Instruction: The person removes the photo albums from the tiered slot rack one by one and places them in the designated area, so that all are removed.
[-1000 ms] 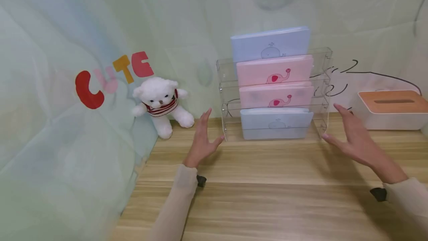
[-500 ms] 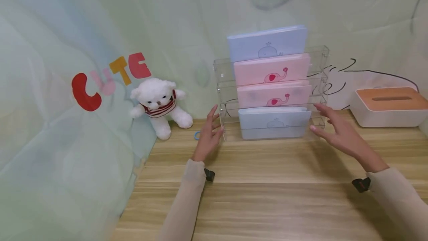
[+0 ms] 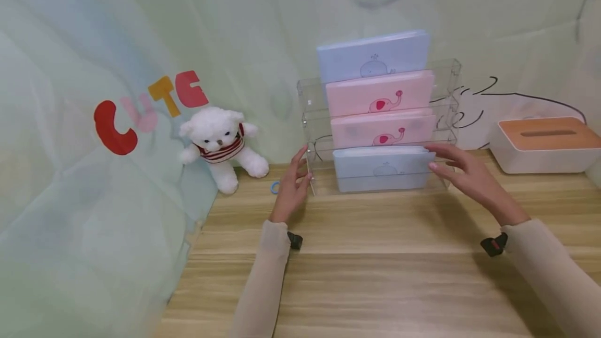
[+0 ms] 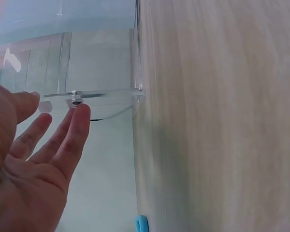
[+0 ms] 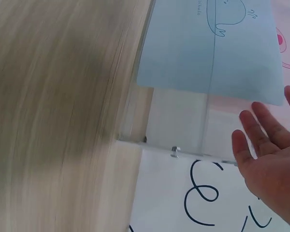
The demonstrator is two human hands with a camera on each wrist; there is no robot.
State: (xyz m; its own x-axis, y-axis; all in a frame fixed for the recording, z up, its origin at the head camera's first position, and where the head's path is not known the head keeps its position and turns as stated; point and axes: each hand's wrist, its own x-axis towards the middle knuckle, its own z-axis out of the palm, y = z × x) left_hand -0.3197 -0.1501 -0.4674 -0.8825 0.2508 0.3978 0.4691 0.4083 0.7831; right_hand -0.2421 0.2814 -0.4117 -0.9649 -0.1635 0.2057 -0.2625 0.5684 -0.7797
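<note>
Head view: on the table, a clear rack stands upright, its see-through edges hard to make out. It holds 4 booklets — 2 pink between 2 blue — the rear 3 partly hidden. Right hand, loosely open, grips nothing beside the front blue booklet; left hand, equally relaxed and unladen, is at the rack's left end, contact unclear, partly covering a blue ring.

You get soft, even light in the head view, your right arm shadowing the counter. Glare flecks the clear rack in your left wrist view, which looks hazy, perhaps slightly unfocused.
</note>
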